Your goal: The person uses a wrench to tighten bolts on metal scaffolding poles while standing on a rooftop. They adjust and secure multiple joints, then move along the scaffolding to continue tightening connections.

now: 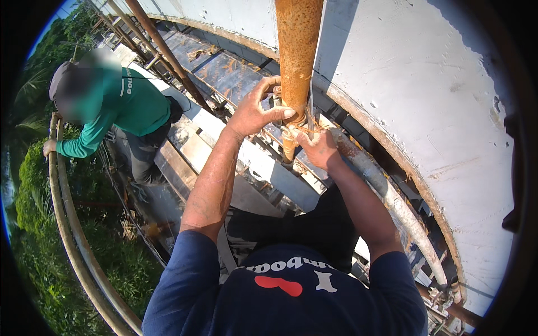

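Note:
A rusty orange scaffold pole stands upright in front of me. My left hand is closed on its left side, thumb pressed against the metal and fingers curled behind, beside a small rusty metal fitting. Frayed, straw-coloured binding wraps the pole just below that thumb. On the right, my right hand pinches at the binding with its fingers closed. A thin strip rises along the pole's right side above this hand. The fingertips' exact hold is partly hidden.
A co-worker in a green shirt stands at left, one hand on curved guard pipes above greenery. Planks lie between us. A curved pale wall bounds the right, with a horizontal pipe beside it. More rusty poles slant behind.

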Motion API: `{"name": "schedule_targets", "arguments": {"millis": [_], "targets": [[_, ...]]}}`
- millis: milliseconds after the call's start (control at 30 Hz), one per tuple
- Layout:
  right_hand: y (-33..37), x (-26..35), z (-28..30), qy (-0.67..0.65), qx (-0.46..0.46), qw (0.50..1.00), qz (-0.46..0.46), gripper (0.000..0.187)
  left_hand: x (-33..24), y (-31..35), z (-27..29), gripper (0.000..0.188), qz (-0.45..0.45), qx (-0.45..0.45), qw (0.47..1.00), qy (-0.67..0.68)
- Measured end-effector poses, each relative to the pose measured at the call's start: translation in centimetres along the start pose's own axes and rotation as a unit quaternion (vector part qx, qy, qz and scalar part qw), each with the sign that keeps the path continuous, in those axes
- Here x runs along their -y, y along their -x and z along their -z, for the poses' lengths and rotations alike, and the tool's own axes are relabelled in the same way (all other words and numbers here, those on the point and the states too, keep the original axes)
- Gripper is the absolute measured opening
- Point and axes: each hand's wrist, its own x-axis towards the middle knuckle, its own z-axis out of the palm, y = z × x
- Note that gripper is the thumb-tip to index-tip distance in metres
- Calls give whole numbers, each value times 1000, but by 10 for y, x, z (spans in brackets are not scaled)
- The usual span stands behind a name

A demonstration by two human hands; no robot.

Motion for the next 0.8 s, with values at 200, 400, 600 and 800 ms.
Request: {"name": "schedule_targets", "arguments": {"millis": [200,400,600,800], "targets": [[-7,-22,-7,-56,8,998,-17,46,26,44,0,46,148,-36,985,85],[1,-28,-29,-133,-82,987,44,30,46,39,-33,53,151,-100,982,-55],[6,-24,-27,-133,-65,986,74,24,57,21,-25,48,204,-34,973,-98],[7,-8,-27,-288,-34,953,-90,25,34,23,-42,37,162,-153,965,-139]]}}
